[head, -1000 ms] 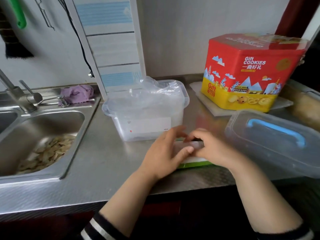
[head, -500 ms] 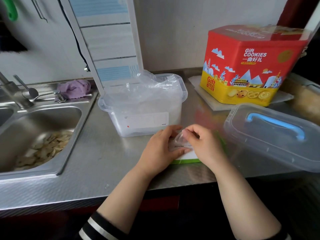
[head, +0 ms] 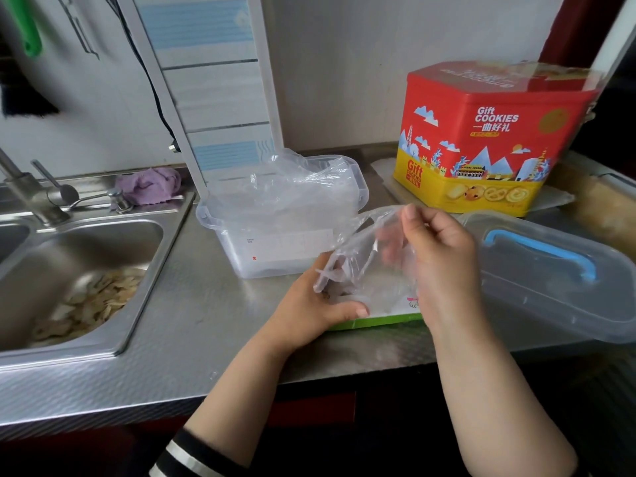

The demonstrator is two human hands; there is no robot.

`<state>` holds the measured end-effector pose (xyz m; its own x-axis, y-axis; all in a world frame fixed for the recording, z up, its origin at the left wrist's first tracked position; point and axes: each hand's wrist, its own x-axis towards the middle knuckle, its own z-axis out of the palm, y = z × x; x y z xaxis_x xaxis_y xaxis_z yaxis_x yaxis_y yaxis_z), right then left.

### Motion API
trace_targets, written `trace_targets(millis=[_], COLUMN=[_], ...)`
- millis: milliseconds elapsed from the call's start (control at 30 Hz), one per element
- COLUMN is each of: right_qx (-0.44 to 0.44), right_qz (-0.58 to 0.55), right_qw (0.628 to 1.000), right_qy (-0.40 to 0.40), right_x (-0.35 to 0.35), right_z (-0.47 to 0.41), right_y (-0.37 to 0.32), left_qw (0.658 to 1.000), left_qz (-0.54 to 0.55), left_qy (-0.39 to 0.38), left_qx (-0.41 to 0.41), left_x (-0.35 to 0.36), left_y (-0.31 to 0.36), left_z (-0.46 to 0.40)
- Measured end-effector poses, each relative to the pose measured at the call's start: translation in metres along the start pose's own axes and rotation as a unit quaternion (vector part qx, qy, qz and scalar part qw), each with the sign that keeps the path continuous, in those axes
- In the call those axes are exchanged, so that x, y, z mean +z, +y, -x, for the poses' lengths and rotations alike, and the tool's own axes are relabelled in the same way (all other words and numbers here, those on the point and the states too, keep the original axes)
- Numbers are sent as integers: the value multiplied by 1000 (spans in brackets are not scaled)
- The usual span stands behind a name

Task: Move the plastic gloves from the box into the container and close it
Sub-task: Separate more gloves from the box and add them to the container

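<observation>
Right hand [head: 444, 256]: pinching a thin clear plastic glove [head: 361, 256], lifted above the flat green-edged cardboard box [head: 389, 316].
Left hand [head: 320, 304]: gripping the box's near left end, thumb along its front edge.
Glove: hanging long-axis down, just in front of the open clear rectangular plastic container [head: 282, 222], already stuffed with film.
Route: back-left, short; right hand nearer.
Clear blue-handled lid [head: 550, 270]: off, at right.

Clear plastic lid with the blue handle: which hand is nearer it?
Right. The right hand, pinching a thin clear plastic glove, is just left of the clear plastic lid with the blue handle; the left hand holds the green-edged box farther left.
</observation>
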<state>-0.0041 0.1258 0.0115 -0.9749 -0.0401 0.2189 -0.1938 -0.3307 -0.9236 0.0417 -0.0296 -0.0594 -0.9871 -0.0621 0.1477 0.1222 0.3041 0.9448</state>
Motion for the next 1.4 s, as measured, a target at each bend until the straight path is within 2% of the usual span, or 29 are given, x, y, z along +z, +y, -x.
trace_targets(millis=[67,167,233,333,400,467,533,600,667,733,800,900,1033,1133,1233,1300,1400], right_qx=[11,27,16,-24,-42,-45,-47,-47,-41,-38,-37,-56,-55,-118,-130,-137,-160], right_qz=[32,76,124,205,227,235,224,193,175,243,305,292,196,239,275,333,443], right_qw=[999,997,992,977,971,965,963,965,965,943,920,935,971,960,950,930,879], right_qy=[-3,-13,-34,-53,-68,-104,-144,-168,-192,-226,-242,-196,-124,-86,-67,-74,-69], right_x=[-4,-8,-9,-9,-7,-5,-1,3,3,-1,-6,-6,10,25,41,54,73], right_z=[-1,-1,0,3,5,7,9,10,8,4,-1,-8,-20,-36,-66,-87,-115], right_y=[4,10,14,18,19,20,19,16,13,11,10,7,2,-3,-12,-15,-10], left_qw=[996,991,984,968,985,999,997,995,993,989,985,983,971,950,924,909,882], left_qz=[85,136,178,245,170,38,-46,-94,-113,-128,-155,-175,-210,-247,-255,-273,-343], left_qy=[-8,-3,-11,23,22,-31,-60,-36,19,65,67,65,116,191,279,310,321], left_qx=[15,6,-16,-42,-30,-16,-21,-4,14,31,30,4,4,26,51,55,25], left_x=[-8,-15,-19,-31,-39,-42,-39,-37,-39,-43,-46,-50,-56,-65,-91,-113,-136], left_y=[6,18,30,44,51,59,64,68,72,75,79,79,82,89,96,99,97], left_z=[3,4,3,1,0,-1,-4,-7,-9,-9,-8,-9,-10,-12,-29,-48,-79])
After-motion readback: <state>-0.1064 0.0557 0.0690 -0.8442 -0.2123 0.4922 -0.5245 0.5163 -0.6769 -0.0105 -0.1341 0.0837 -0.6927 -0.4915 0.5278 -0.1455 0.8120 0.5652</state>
